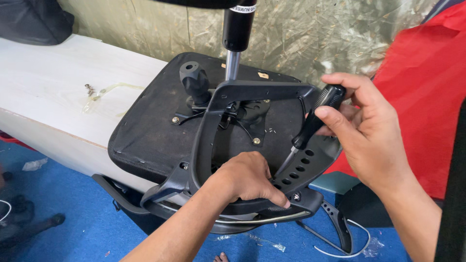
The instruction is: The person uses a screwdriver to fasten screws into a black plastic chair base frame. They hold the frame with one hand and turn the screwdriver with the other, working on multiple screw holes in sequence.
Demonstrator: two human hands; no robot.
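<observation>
An upturned black office chair seat [145,131] lies on a pale wooden bench [43,87], its gas cylinder [237,34] pointing up. A black plastic armrest frame [208,131] sits over the seat's near edge. My left hand [245,178] presses down on the armrest's lower bracket, thumb stretched toward a screw [296,196]. My right hand [366,128] grips a black-handled screwdriver [315,119], its tip angled down at the row of slots in the bracket beside my left hand.
Loose screws in a clear bag [92,93] lie on the bench to the left. A red cloth [422,82] hangs at right. Blue carpet [73,228] is below, with a second armrest part [340,225] and a white cable [349,250] on it.
</observation>
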